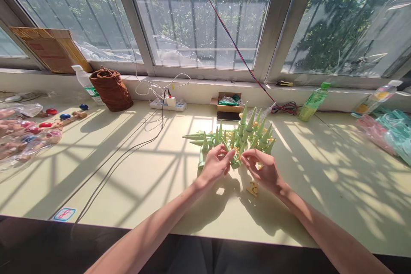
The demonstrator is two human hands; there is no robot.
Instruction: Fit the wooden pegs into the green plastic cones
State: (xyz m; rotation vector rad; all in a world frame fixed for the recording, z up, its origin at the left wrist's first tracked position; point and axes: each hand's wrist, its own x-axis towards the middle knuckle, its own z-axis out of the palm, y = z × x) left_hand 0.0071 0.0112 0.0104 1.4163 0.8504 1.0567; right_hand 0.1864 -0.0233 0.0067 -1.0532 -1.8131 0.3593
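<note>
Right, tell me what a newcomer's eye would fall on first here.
A bristling heap of green cones sits mid-table in the sunlight, just beyond both hands. The left hand and right hand meet in front of it, fingers pinching a small yellow piece. Behind, big windows throw barred shadows across the table; a brown bag stands at the back left.

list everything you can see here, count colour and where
cones: many, green, table centre
held yellow piece: one, yellow, pinched between both hands
loose yellow piece: one, yellow, table by right hand
pouch: one, brown, back left
power strip: one, white, back centre
box: one, cardboard, behind cones
green bottle: one, green, back right
ball toys: several, red and blue, far left
table: one, pale yellow, under the window
left hand: one, bare, at cones
right hand: one, bare, at cones
</note>
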